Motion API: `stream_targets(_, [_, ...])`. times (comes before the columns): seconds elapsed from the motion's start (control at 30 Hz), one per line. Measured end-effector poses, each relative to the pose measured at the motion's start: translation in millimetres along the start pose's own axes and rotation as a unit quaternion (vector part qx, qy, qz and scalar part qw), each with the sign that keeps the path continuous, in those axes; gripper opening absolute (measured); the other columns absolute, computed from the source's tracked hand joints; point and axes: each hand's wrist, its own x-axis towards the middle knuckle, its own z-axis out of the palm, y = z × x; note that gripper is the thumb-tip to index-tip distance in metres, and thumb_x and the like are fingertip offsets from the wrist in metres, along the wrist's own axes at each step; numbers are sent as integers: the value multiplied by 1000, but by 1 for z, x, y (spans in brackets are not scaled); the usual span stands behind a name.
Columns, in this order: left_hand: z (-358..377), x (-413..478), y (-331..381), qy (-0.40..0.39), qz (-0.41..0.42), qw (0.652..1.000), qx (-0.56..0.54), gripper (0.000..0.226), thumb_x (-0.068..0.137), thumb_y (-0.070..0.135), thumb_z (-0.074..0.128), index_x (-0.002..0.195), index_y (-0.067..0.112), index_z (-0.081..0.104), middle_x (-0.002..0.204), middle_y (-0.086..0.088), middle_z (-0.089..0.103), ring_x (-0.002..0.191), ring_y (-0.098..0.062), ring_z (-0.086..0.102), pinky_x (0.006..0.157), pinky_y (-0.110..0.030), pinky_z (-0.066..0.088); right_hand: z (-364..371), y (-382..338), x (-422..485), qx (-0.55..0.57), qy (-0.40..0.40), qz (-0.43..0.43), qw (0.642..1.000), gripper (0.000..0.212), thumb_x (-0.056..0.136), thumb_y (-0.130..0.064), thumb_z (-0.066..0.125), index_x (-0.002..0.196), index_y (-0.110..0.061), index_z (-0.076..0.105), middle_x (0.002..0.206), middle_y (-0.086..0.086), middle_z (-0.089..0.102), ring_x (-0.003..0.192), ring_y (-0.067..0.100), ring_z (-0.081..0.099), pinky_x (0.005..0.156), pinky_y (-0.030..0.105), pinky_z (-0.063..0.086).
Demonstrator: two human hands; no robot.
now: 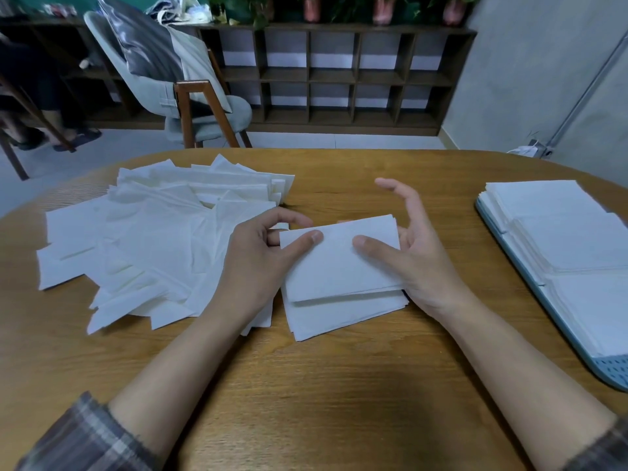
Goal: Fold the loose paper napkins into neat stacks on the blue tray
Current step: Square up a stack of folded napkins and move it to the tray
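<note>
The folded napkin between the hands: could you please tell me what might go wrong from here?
The folded napkin has layers offset at its near edge, so creasing now may set it crooked. Only the left hand pinches it; the right hand merely rests a thumb on top, so it could slip.

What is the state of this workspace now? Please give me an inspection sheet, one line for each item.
Surface: wooden table.
Job's things: loose napkins heaped at left; half-folded napkin in the middle; napkin stacks on blue tray at right.
Clutter: nothing seen.
Grippers: left hand pinches the half-folded napkin's left edge; right hand open, thumb pressing on it.
Cables: white cable by the wall, far right.
Surroundings: chair, cubby shelf, potted plants behind.
</note>
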Motion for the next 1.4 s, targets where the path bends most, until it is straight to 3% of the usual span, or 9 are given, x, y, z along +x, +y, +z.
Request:
stream_targets(0.1, [2,-1,1,21,18,999,27,17,89,22,85,104,24,76,72,13,70,63,-1,60,57,-13,43,-2,7,2,-116,-7,-34,993,29,94,-6,76,118,-22,78,112,-4,79,110,13,72,97,31,54])
stream_targets(0.23, [3,-2,-4,17,104,986,133,32,88,22,85,114,28,68,110,16,68,93,-7,65,75,-16,49,-5,16,8,-154,90,-13,984,19,97,-2,71,101,-14,84,102,-12,81,103,-1,72,91,12,47])
stream_targets(0.4, [5,-10,-7,-240,154,919,272,39,76,50,92,105,32,73,108,18,63,104,-8,61,87,-13,42,-21,19,14,-192,156,-22,969,24,95,-5,72,106,-22,83,110,-21,78,111,-10,66,99,10,46])
stream_targets(0.47, [7,-15,-9,-280,163,897,301,38,75,53,91,104,34,74,112,20,64,113,-7,59,97,-19,43,-20,19,13,-198,142,-27,969,25,95,-4,72,108,-22,83,110,-23,77,112,-11,65,98,7,45])
stream_targets(0.63, [5,-15,-8,-254,193,905,283,16,80,34,88,89,29,76,111,19,73,113,-3,63,102,-26,46,-20,21,14,-203,131,-32,970,27,94,-1,70,107,-20,83,108,-25,77,109,-16,63,88,-1,39])
stream_targets(0.8, [6,-17,-7,-247,192,913,262,8,85,21,84,82,26,78,100,18,77,102,-6,69,93,-27,52,-20,20,13,-200,132,-34,970,26,94,-1,70,108,-19,83,108,-26,76,108,-19,62,86,-3,38])
stream_targets(1.13, [0,-10,1,-199,64,972,105,8,99,14,72,91,15,74,88,6,80,91,-9,74,78,-21,50,-17,13,12,-139,106,-43,984,22,104,-20,62,100,-11,83,107,-10,80,111,-4,67,93,5,41])
stream_targets(1.27, [2,-12,-7,-217,137,938,233,5,94,30,80,92,26,77,94,16,75,94,-4,65,78,-13,42,-16,13,12,-146,117,-40,982,25,105,-24,61,100,-12,83,107,-11,80,110,-6,66,94,4,40])
stream_targets(1.4, [1,-6,-21,-176,192,903,341,23,93,50,76,106,32,75,104,25,64,106,-3,58,94,-36,49,-18,15,13,-161,140,-51,976,21,105,-22,62,106,-17,82,111,-15,79,112,-9,64,90,1,38])
